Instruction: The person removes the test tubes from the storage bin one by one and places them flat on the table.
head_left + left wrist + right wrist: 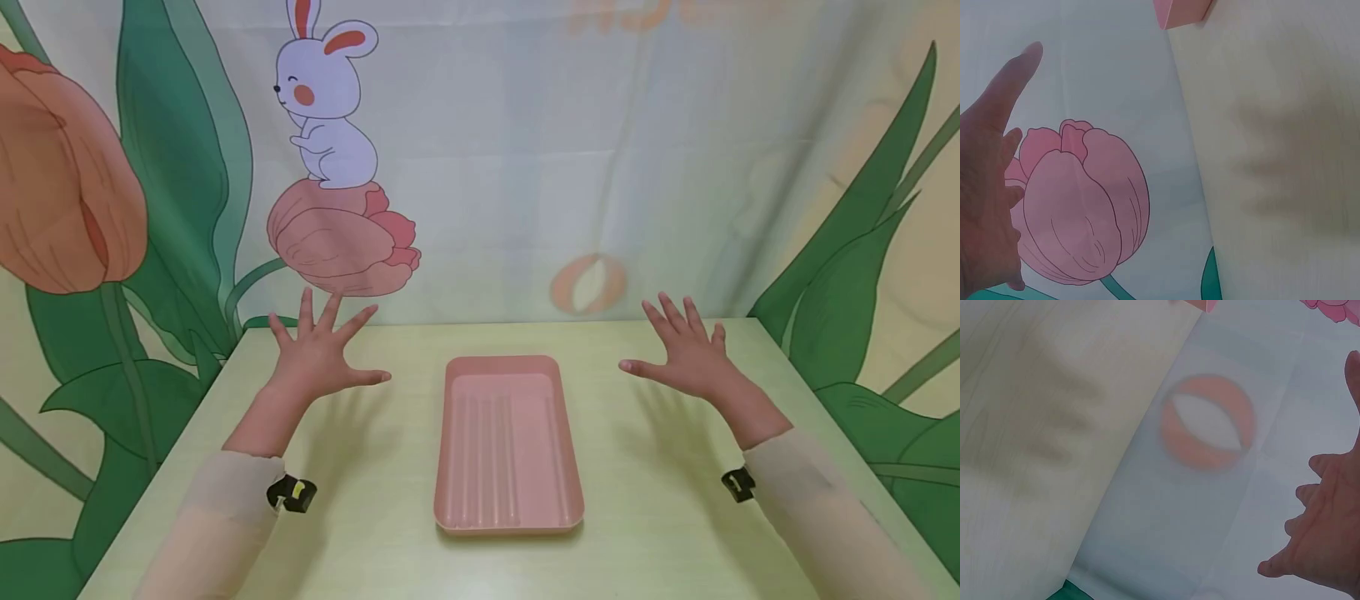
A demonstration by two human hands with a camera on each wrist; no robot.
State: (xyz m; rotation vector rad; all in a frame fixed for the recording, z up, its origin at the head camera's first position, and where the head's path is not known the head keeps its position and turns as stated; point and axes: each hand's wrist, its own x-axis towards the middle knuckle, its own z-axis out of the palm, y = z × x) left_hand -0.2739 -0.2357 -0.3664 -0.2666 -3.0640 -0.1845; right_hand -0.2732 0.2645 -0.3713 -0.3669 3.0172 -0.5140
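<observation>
Left hand (313,360), right hand (692,360): fingers spread wide, gripping nothing. Pink tray (531,450), one: between both sets of fingers, touching neither.

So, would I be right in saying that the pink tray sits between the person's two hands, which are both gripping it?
Not quite: the left hand and right hand are not gripping the pink tray; the head view shows both empty and apart from it. The tray does sit between them.
</observation>
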